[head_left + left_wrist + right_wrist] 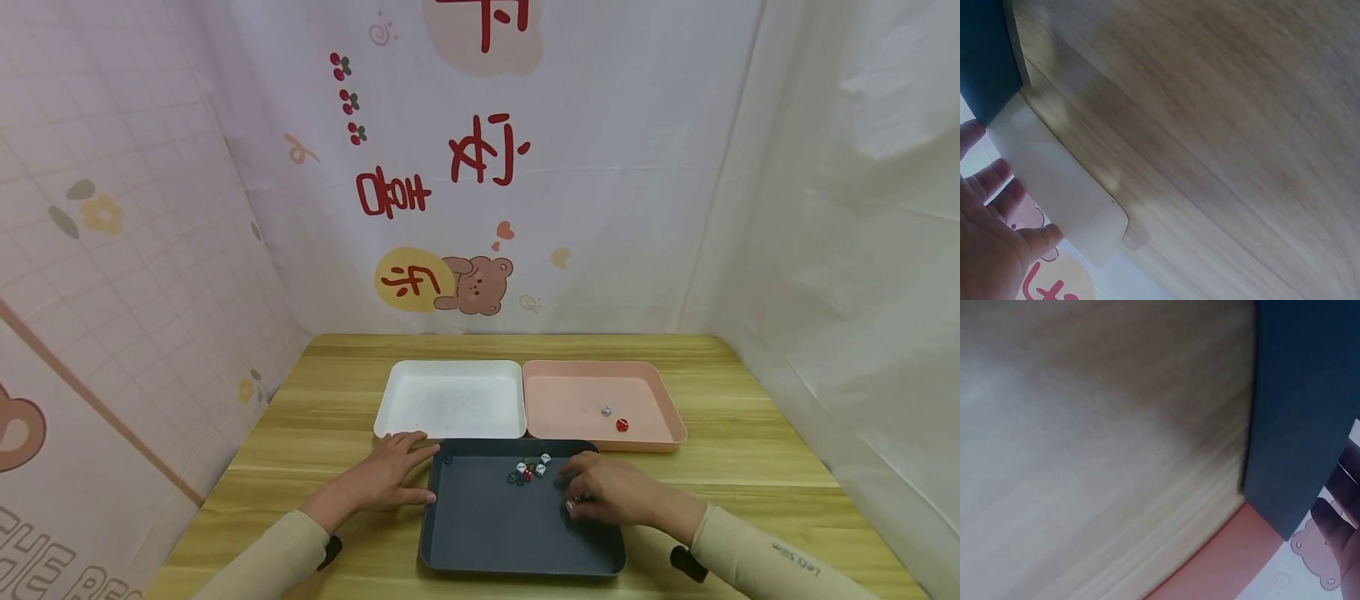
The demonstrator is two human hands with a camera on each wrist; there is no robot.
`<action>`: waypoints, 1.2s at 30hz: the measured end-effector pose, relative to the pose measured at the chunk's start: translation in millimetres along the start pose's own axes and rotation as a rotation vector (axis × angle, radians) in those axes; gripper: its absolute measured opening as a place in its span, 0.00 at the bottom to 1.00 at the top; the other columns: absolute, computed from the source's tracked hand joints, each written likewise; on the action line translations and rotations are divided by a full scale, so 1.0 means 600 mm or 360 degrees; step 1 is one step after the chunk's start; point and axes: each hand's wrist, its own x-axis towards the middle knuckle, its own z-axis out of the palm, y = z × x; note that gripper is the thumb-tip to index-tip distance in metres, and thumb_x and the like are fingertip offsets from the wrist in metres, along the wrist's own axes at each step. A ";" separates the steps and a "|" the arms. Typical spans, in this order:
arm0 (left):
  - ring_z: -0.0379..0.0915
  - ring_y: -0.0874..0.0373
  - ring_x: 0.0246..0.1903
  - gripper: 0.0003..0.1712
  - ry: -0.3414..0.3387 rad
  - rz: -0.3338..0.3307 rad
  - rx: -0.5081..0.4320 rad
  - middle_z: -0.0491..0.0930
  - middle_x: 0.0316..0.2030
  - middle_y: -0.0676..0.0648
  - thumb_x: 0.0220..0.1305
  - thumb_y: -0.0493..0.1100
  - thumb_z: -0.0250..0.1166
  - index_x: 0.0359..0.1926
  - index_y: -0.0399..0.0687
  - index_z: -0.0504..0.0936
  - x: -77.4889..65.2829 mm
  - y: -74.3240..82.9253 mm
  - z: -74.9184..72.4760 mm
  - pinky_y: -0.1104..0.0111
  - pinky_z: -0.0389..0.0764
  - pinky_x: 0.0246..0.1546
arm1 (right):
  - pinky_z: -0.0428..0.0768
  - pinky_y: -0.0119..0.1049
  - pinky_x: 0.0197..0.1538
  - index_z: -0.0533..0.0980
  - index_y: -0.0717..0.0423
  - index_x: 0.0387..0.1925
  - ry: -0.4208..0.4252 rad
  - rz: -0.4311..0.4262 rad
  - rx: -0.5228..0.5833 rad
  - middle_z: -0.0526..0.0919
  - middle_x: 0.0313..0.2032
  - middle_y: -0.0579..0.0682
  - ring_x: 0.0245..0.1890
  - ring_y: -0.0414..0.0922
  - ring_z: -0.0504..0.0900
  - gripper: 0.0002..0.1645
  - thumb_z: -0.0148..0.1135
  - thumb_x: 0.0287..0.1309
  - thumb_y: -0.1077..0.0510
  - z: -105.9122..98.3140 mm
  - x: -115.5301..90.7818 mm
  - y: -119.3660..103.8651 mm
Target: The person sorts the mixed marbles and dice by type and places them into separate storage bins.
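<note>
In the head view a dark grey tray (517,533) lies at the front of the table. Several dice are bunched near its back: white dice (541,470), a red die (528,476) and dark green ones (513,477). A dark die (447,460) sits alone in its back left corner. My left hand (382,479), fingers spread, is at the tray's left rim. Over the right side of the tray is my right hand (606,487), fingers bent downward. By its thumb and fingertips is a white die (571,505); whether they pinch it cannot be made out.
Behind the dark tray stand a white tray (450,404) on the left and a pink tray (577,392) on the right. The pink one holds a white die (607,410) and a red die (622,425). Printed cloth (615,208) hangs around the wooden table (757,467).
</note>
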 end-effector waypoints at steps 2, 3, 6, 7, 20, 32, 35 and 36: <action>0.49 0.44 0.63 0.45 0.0001 0.0001 0.0002 0.54 0.64 0.39 0.55 0.69 0.53 0.67 0.49 0.60 0.001 -0.001 0.000 0.46 0.49 0.59 | 0.75 0.41 0.46 0.83 0.43 0.33 0.0025 0.0012 -0.0005 0.77 0.47 0.50 0.47 0.45 0.74 0.09 0.66 0.50 0.47 -0.006 0.002 0.003; 0.49 0.44 0.63 0.45 0.0002 0.0001 0.0003 0.54 0.64 0.39 0.55 0.69 0.53 0.67 0.49 0.60 0.001 -0.001 -0.001 0.46 0.49 0.59 | 0.75 0.41 0.46 0.83 0.43 0.33 0.0034 0.0026 -0.0008 0.77 0.47 0.50 0.47 0.45 0.74 0.09 0.66 0.50 0.47 -0.008 0.004 0.004; 0.49 0.44 0.63 0.45 0.0004 0.0005 0.0005 0.54 0.64 0.39 0.55 0.69 0.53 0.67 0.49 0.60 0.003 -0.003 -0.002 0.46 0.48 0.59 | 0.74 0.41 0.46 0.83 0.43 0.33 0.0054 0.0064 -0.0028 0.77 0.47 0.49 0.46 0.44 0.75 0.10 0.66 0.49 0.46 -0.014 0.006 0.008; 0.49 0.44 0.63 0.45 0.0007 0.0006 0.0007 0.54 0.64 0.39 0.55 0.69 0.53 0.67 0.49 0.60 0.003 -0.003 -0.002 0.46 0.49 0.59 | 0.74 0.41 0.46 0.83 0.42 0.33 0.0062 0.0075 -0.0037 0.77 0.47 0.49 0.46 0.44 0.75 0.10 0.66 0.49 0.46 -0.015 0.006 0.010; 0.50 0.44 0.62 0.46 0.0018 0.0000 0.0028 0.54 0.64 0.40 0.55 0.71 0.51 0.67 0.51 0.59 0.004 -0.009 0.001 0.46 0.50 0.59 | 0.76 0.41 0.44 0.83 0.41 0.34 0.0084 0.0154 -0.0038 0.76 0.48 0.47 0.48 0.43 0.74 0.11 0.65 0.49 0.44 -0.017 0.012 0.019; 0.51 0.44 0.61 0.45 0.0037 0.0040 -0.0007 0.56 0.63 0.40 0.54 0.71 0.52 0.66 0.50 0.61 -0.001 -0.004 0.012 0.42 0.51 0.57 | 0.76 0.41 0.43 0.83 0.43 0.34 0.0169 0.0181 -0.0058 0.76 0.47 0.48 0.46 0.44 0.74 0.12 0.65 0.49 0.44 -0.017 -0.002 0.027; 0.50 0.45 0.62 0.45 0.0035 0.0028 0.0001 0.55 0.64 0.41 0.54 0.71 0.52 0.66 0.50 0.60 -0.001 -0.005 0.010 0.42 0.51 0.57 | 0.76 0.42 0.42 0.83 0.43 0.34 0.0187 0.0225 -0.0082 0.76 0.48 0.47 0.47 0.43 0.74 0.13 0.65 0.49 0.44 -0.025 0.000 0.034; 0.50 0.45 0.62 0.45 0.0033 0.0024 0.0005 0.55 0.64 0.41 0.54 0.71 0.51 0.67 0.51 0.60 0.000 -0.006 0.010 0.42 0.50 0.57 | 0.76 0.43 0.42 0.83 0.43 0.34 0.0185 0.0252 -0.0090 0.76 0.48 0.47 0.48 0.43 0.73 0.12 0.65 0.49 0.43 -0.028 0.001 0.036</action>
